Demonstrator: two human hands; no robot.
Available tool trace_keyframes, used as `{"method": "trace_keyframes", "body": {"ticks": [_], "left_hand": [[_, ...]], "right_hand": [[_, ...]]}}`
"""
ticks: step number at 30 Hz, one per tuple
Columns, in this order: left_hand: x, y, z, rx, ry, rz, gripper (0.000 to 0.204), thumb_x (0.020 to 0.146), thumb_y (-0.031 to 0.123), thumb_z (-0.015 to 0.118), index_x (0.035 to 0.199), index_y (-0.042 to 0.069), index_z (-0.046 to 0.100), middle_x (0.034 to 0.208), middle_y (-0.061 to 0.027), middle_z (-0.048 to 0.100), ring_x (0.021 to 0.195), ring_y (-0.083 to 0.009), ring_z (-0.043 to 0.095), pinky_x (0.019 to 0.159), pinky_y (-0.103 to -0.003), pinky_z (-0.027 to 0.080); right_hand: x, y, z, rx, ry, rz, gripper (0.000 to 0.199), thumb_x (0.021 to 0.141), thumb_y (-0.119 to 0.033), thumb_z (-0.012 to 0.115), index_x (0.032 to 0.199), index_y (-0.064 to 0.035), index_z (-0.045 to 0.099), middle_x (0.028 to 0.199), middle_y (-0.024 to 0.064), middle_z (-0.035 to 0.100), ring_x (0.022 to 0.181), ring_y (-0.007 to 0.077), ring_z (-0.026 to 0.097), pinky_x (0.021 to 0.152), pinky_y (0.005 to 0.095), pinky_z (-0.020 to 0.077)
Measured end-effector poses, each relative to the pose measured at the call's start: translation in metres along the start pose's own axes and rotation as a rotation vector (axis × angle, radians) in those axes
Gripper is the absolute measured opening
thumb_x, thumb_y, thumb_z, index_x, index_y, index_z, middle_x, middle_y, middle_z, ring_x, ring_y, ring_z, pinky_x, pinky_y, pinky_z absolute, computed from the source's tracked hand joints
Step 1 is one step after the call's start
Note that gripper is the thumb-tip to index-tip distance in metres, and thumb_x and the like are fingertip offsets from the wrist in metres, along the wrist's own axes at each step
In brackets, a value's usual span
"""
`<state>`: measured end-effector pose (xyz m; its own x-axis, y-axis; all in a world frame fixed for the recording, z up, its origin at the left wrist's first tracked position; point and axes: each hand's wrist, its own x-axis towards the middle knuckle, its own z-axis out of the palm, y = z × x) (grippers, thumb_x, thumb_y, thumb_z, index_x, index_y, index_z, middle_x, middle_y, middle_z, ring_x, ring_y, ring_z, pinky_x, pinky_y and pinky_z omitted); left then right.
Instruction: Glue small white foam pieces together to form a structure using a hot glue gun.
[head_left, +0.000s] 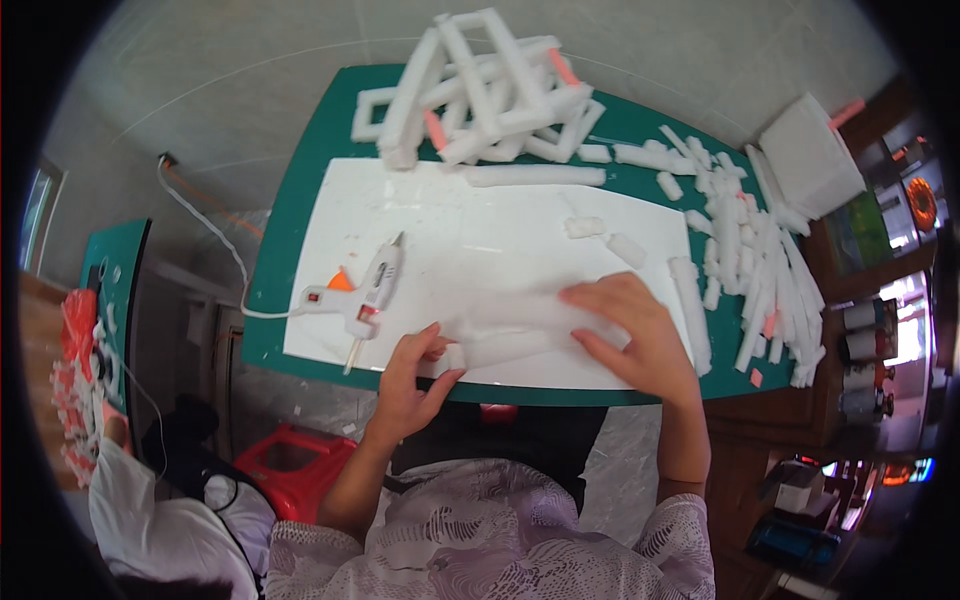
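Two white foam strips lie in front of me above the white board (480, 220): an upper foam strip (510, 308), smeared by motion, and a lower foam strip (510, 347). My left hand (405, 385) pinches a short white foam piece (451, 358) at their left end. At the right, my right hand (635, 335) curves over the strips' end, thumb below and fingers above. Blur hides how the pieces meet. A white hot glue gun (378, 285) with an orange part rests to the left, its glue stick poking out toward me.
Joined white foam frames (480, 100) are piled at the back of the green mat (310, 200). Loose foam strips (740, 240) heap up at the right, beside a white foam block (812, 155). A cord (225, 240) runs left. Another person's sleeve (150, 520) and a red stool (290, 460) are lower left.
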<state>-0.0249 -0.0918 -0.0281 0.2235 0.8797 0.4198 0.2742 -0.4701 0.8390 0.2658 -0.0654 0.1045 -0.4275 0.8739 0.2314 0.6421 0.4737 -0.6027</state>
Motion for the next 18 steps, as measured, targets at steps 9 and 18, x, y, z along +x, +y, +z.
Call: {"method": "trace_keyframes", "body": {"ticks": [9, 18], "left_hand": [[0.002, -0.003, -0.001, -0.004, -0.009, -0.029, 0.063, 0.079, -0.001, 0.077, 0.136, 0.003, 0.050, 0.105, -0.0121, 0.064, 0.090, -0.0226, 0.061, 0.083, -0.033, 0.051], [0.005, 0.004, -0.002, 0.032, -0.034, -0.038, 0.060, 0.079, -0.001, 0.077, 0.133, 0.001, 0.050, 0.107, -0.0139, 0.066, 0.091, -0.0218, 0.063, 0.083, -0.033, 0.051]], "right_hand": [[-0.029, 0.068, 0.025, -0.361, 0.302, 0.116, 0.037, 0.085, -0.006, 0.066, 0.122, -0.0050, 0.065, 0.126, 0.0165, 0.063, 0.117, 0.0385, 0.056, 0.103, 0.0444, 0.0440], [-0.047, 0.036, 0.063, 0.416, 0.103, 0.221, 0.064, 0.080, 0.001, 0.068, 0.141, -0.0041, 0.049, 0.130, 0.0140, 0.062, 0.119, 0.0272, 0.058, 0.095, 0.0366, 0.0488]]}}
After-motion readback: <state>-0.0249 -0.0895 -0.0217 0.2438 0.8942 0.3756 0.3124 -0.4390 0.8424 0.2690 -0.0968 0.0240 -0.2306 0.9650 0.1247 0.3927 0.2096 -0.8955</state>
